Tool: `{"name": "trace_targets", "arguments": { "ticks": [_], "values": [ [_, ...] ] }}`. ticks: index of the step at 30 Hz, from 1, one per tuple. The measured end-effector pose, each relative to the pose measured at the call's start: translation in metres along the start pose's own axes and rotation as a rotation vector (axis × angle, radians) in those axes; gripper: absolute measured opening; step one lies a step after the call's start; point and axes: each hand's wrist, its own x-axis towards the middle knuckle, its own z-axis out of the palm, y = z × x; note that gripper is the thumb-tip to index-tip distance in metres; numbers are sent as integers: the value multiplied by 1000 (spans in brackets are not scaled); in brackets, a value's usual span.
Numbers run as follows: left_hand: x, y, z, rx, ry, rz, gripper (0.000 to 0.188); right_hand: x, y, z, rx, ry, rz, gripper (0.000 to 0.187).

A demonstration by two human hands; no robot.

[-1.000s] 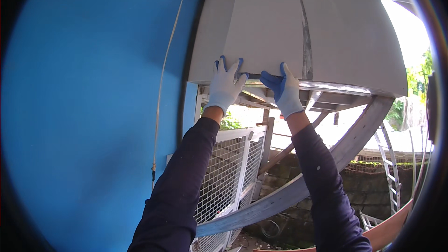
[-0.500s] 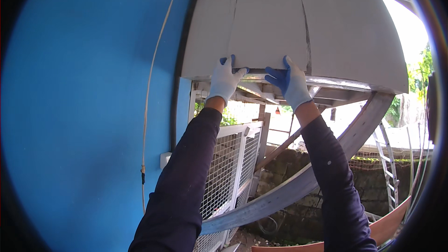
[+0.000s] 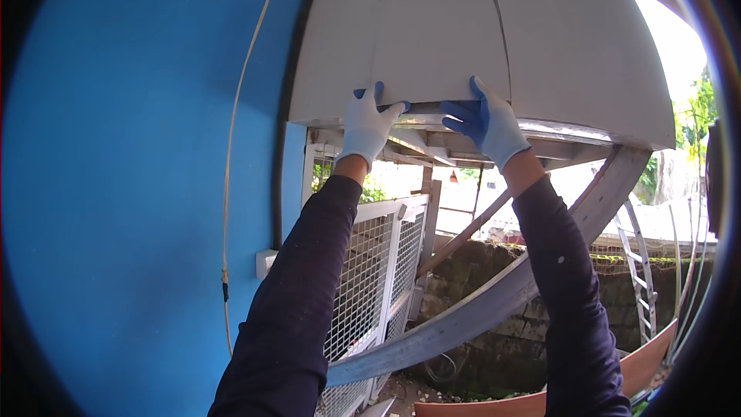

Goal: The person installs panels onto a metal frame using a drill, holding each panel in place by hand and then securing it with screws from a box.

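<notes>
Overhead, a flat grey panel [image 3: 432,38] forms the middle part of a box-like face, with a thin dark seam on its right side. My left hand [image 3: 364,125], in a white glove with blue fingers, holds the panel's lower edge near its left end. At the right end of the same edge is my right hand [image 3: 498,125], gloved alike, with its thumb side against the panel. Both arms are raised, and the fingertips behind the edge are partly hidden. A dark strip of the frame [image 3: 424,108] shows just below the panel, between my hands.
A blue wall [image 3: 147,185] with a hanging cable [image 3: 241,85] stands on the left. Under the box, a curved grey beam [image 3: 463,320] crosses before a white mesh gate [image 3: 359,286]. A ladder [image 3: 639,278] leans at the right, by a block wall [image 3: 494,355].
The panel and both hands have moved slightly upward. The right seam now runs as a thin line to the top, and the left seam's dark streak has faded. The view has shifted a little.
</notes>
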Motion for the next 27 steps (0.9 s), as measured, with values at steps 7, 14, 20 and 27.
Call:
{"name": "trace_targets", "arguments": {
  "ticks": [7, 14, 20, 27],
  "values": [
    [-2, -19, 4, 85, 44, 20, 79, -63, -57, -5, -1336, -52, -223, 54],
    [-13, -6, 12, 107, 37, -26, 74, -20, -73, -73, -2161, 23, -1319, 62],
    [-14, -53, 12, -4, 164, 164, 69, -16, -67, -72, -2136, -21, -1316, 58],
    [-7, -60, 0, 106, 106, 108, 65, -12, -66, -74, -2093, -44, -1366, 54]
  ]
}}
